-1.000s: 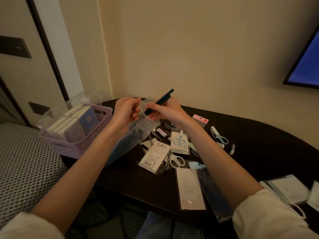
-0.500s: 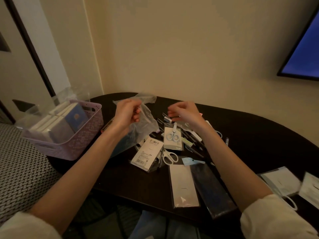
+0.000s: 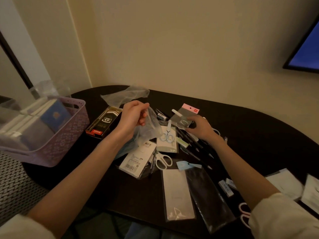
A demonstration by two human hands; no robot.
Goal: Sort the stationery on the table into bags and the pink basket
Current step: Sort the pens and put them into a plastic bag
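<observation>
The clear bag (image 3: 148,128) is being pinched at its rim by the left hand (image 3: 133,116), fingers curled shut on the thin film; it could be let slip or fold closed, since nothing is keeping the mouth wide. The right hand (image 3: 200,126) is being lowered, palm down, onto the loose pens (image 3: 193,144) among the stationery; whether anything is being gripped cannot be told. The pink basket (image 3: 69,133) is sitting at the table's left end.

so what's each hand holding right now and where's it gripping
The left hand pinches the clear plastic bag at its top edge. The right hand grips a pink-topped packet by its lower edge.
</observation>
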